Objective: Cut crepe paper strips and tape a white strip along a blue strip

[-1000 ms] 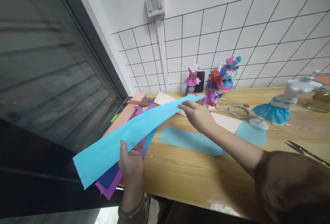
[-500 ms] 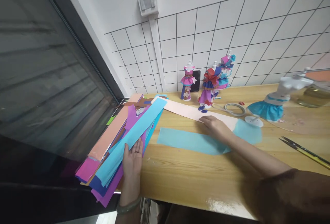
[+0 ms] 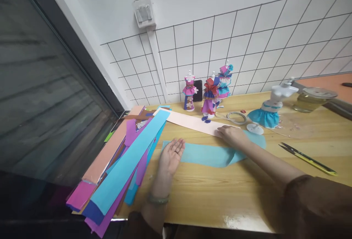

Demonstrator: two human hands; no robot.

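Note:
My left hand [image 3: 172, 155] is palm up with its fingers spread, holding nothing, over the left end of a sheer light-blue strip [image 3: 205, 154]. To the left lies a pile of coloured strips, with a bright blue strip [image 3: 132, 158] on top. A pale pink strip [image 3: 192, 122] runs across behind the light-blue one. My right hand [image 3: 229, 135] rests with its fingertips at the pale pink strip's front edge; whether they pinch it cannot be made out. The light-blue strip passes under my right wrist and folds there.
Small dressed mannequins [image 3: 189, 92] stand at the wall beside a dark phone [image 3: 197, 90]. Farther right are a white mannequin in a blue skirt [image 3: 264, 116], a coil of cord [image 3: 237, 118], yellow-handled scissors [image 3: 309, 159] and a glass container [image 3: 313, 100].
My left hand has moved right, off the pile of strips to the light-blue strip. My right hand stays at the pale pink strip. The view has shifted to the right.

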